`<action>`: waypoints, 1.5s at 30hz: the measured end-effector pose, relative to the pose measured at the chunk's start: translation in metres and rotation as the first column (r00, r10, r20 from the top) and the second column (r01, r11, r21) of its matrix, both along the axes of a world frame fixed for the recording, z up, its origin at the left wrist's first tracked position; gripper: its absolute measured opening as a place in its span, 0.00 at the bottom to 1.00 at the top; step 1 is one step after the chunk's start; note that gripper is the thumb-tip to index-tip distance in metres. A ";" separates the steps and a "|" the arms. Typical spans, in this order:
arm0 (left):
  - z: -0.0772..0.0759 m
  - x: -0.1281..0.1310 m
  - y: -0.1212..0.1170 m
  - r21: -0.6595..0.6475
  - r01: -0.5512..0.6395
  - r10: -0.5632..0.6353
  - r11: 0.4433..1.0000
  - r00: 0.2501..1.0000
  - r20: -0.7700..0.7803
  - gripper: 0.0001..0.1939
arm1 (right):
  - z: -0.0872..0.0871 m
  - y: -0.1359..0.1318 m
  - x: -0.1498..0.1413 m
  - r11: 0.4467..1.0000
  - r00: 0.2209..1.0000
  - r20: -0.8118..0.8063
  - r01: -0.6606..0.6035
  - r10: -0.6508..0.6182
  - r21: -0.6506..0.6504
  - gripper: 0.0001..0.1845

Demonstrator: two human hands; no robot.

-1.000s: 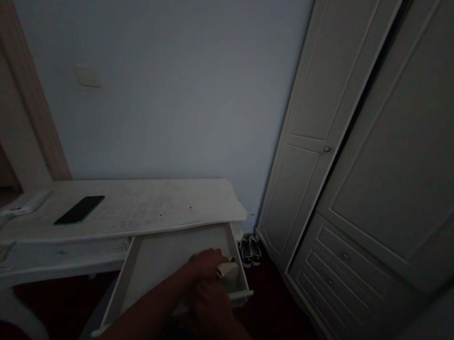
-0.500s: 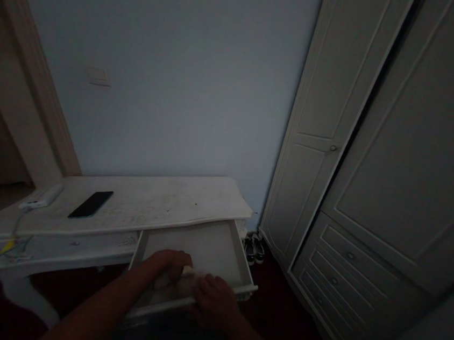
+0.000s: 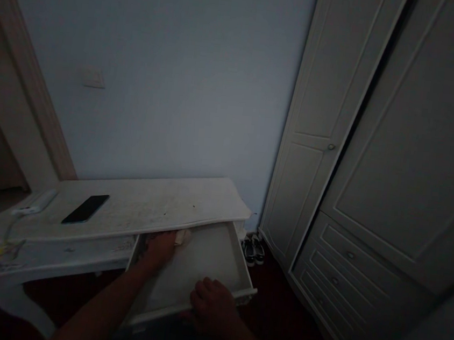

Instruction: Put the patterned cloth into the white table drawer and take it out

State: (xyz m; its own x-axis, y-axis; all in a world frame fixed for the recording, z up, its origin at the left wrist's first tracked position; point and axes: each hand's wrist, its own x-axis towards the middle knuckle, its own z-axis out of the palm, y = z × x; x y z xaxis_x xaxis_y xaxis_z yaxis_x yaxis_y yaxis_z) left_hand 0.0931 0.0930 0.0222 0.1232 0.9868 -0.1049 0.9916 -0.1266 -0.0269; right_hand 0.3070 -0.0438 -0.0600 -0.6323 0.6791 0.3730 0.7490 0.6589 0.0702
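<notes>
My left hand (image 3: 162, 245) clutches dim, probably soft cloth (image 3: 182, 237), best bunched, by the drawer's (image 3: 213, 258) back-left corner; my right hand (image 3: 215, 305) grips its front edge.

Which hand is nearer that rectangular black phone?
Left. The left hand is in the white drawer, right of the phone; the right hand is farther right, at the drawer's front.

Two hands (image 3: 216, 307), one cloth (image 3: 182, 236), one pulled-out drawer (image 3: 212, 257), one phone (image 3: 85, 209), two shoes (image 3: 259, 252)
</notes>
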 end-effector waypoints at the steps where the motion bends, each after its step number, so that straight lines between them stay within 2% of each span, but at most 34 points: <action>1: 0.000 0.010 0.001 0.015 0.007 -0.007 1.000 1.000 0.001 0.25 | 0.000 0.000 0.000 1.000 1.000 0.003 -0.001 0.001 0.001 0.24; 4: -0.002 0.045 0.000 0.064 0.076 -0.077 0.995 0.997 0.012 0.26 | -0.002 0.000 -0.001 1.000 1.000 0.009 0.003 -0.003 0.000 0.24; 7: -0.007 0.085 -0.006 0.076 0.217 -0.220 0.973 0.975 0.037 0.26 | -0.007 0.002 -0.002 1.000 1.000 0.009 -0.003 0.003 -0.009 0.24; 10: -0.016 0.117 -0.015 0.033 0.414 -0.416 0.910 0.906 0.079 0.27 | -0.010 0.004 -0.001 1.000 1.000 -0.005 -0.003 0.003 -0.026 0.23; 13: -0.026 0.129 -0.022 -0.025 0.546 -0.539 0.838 0.833 0.121 0.25 | -0.012 0.004 -0.001 1.000 1.000 -0.022 -0.017 0.017 -0.024 0.23; 17: -0.034 0.111 -0.025 -0.132 0.598 -0.576 0.790 0.799 0.172 0.19 | -0.012 0.004 -0.001 1.000 0.998 -0.059 -0.021 0.020 -0.009 0.26; 23: -0.035 0.047 -0.025 -0.354 0.627 -0.569 0.694 0.779 0.264 0.12 | -0.010 0.003 0.000 1.000 0.998 -0.060 -0.027 0.027 0.006 0.26; 25: -0.031 0.026 -0.022 -0.409 0.615 -0.558 0.674 0.787 0.264 0.14 | -0.007 0.003 0.001 1.000 0.998 -0.058 -0.030 0.030 -0.001 0.26; 27: -0.026 0.007 -0.016 -0.435 0.585 -0.542 0.684 0.807 0.234 0.19 | -0.005 0.002 0.001 1.000 0.999 -0.051 -0.018 0.018 -0.001 0.26; 29: -0.019 -0.010 -0.011 -0.421 0.540 -0.516 0.729 0.837 0.180 0.23 | -0.004 0.002 0.002 1.000 0.999 -0.035 -0.003 0.003 -0.002 0.25; 32: -0.010 -0.029 -0.008 -0.316 0.475 -0.467 0.821 0.878 0.108 0.29 | -0.003 0.001 0.002 1.000 1.000 -0.010 0.003 -0.003 0.001 0.24; 35: -0.004 -0.039 -0.011 -0.169 0.403 -0.399 0.899 0.915 0.058 0.28 | -0.002 0.001 0.003 1.000 1.000 -0.009 0.005 -0.005 0.007 0.24; 40: -0.005 -0.035 -0.014 0.005 0.262 -0.262 0.965 0.965 -0.018 0.26 | 0.000 0.001 0.001 1.000 1.000 -0.011 -0.002 0.002 -0.021 0.25; 45: -0.011 -0.010 -0.011 0.143 0.086 -0.079 0.986 0.995 -0.054 0.27 | 0.004 -0.001 0.000 1.000 1.000 -0.008 0.007 -0.007 -0.015 0.26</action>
